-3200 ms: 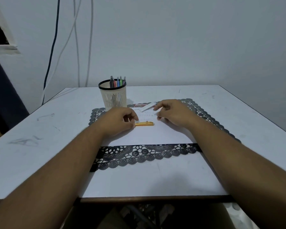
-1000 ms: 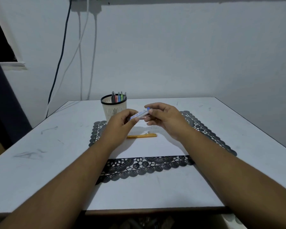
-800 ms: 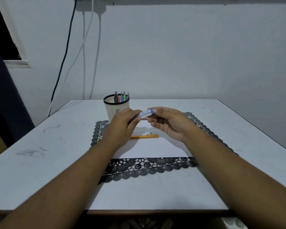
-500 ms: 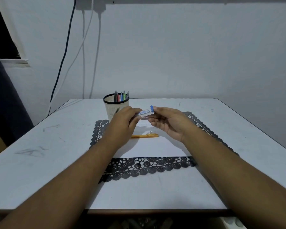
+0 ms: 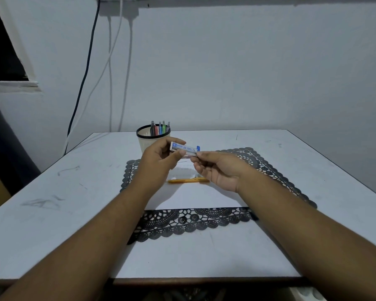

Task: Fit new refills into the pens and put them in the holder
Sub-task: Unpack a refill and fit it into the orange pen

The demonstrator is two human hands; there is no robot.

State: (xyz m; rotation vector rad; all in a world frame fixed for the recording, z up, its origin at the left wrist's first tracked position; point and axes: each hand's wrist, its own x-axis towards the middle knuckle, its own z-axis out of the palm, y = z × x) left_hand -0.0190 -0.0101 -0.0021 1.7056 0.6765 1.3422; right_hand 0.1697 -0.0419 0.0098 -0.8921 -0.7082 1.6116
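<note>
Both hands hold a small refill case (image 5: 185, 147) above the desk (image 5: 74, 192).
The left hand (image 5: 161, 158) has a narrow grip on one end; the right hand (image 5: 217, 168) pinches the blue-capped end. An orange pen (image 5: 188, 180) lies on the paper (image 5: 193, 198) below; the holder (image 5: 148, 139) stands behind.

Left hand (image 5: 159, 158): raised, fingers curled, thumb uppermost (pinching grip). Right hand (image 5: 220, 168): just beside it, palm turned inward, fingertips (image 5: 199, 156) pinched. Both forearms extended forward, converging.

Bare forearms (image 5: 100, 231), no sleeves
</note>
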